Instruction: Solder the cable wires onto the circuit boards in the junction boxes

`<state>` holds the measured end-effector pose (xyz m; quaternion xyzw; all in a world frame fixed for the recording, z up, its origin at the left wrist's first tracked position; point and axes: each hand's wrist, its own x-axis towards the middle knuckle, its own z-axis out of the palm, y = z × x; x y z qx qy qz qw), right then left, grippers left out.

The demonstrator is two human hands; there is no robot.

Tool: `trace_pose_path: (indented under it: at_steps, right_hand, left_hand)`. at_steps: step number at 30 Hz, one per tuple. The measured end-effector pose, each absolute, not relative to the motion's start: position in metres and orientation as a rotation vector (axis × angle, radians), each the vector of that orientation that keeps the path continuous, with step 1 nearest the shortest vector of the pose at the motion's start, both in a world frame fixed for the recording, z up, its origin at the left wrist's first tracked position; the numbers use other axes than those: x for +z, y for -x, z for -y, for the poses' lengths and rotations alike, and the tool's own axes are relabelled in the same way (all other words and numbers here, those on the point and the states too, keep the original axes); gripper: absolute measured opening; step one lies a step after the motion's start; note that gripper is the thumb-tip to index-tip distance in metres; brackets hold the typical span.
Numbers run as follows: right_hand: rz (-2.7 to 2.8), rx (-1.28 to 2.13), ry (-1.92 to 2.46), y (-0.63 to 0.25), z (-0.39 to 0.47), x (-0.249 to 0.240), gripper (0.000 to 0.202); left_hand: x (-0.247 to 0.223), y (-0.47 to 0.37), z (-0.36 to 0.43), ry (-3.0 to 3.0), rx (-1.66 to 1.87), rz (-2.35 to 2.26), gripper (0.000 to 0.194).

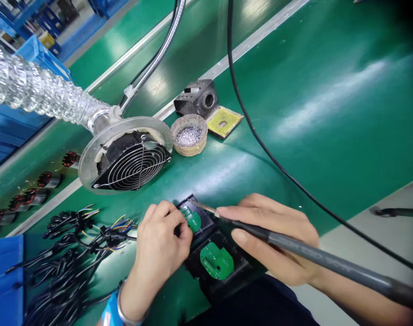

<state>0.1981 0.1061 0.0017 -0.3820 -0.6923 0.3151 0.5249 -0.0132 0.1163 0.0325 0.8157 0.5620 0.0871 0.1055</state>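
Observation:
My right hand (277, 235) is wrapped round the dark handle of a soldering iron (295, 246). The iron's metal tip points left, over the far circuit board. My left hand (164, 240) is closed in a pinch at the left edge of that small green circuit board (194, 221); whatever its fingertips hold is hidden. The board sits on a black holder (206, 236). A second green circuit board (217, 261) lies nearer me on a black base (245, 262). Black cables (116, 235) with bared coloured ends lie left of my left hand, and one runs behind it.
A fume extractor fan (138, 165) on a silver duct (43, 90) overhangs the bench's left. Behind are a bowl of solder bits (189, 136), an iron stand (198, 99) and a yellow sponge (224, 121). A black cord (261, 140) crosses the green bench. Motor stators (35, 197) stand far left.

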Motion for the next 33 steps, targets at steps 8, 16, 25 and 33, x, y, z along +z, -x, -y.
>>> trace_pose_path:
  at_steps: [8,16,25,33]
  right_hand:
    - [1.593,0.971,0.872,-0.194,-0.106,-0.006,0.029]
    - [1.646,0.987,0.821,-0.192,-0.110,-0.009,0.031]
    - [1.627,0.965,0.816,-0.192,-0.108,-0.009,0.033]
    - [1.795,0.746,0.793,-0.188,-0.101,-0.009,0.032]
  left_hand:
    - [0.025,0.008,-0.109,-2.508,0.300,-1.730,0.017]
    - [0.023,0.011,-0.110,-2.499,0.346,-1.682,0.018]
    - [0.023,0.013,-0.109,-2.492,0.334,-1.671,0.018]
    - [0.021,0.010,-0.109,-2.520,0.294,-1.697,0.017]
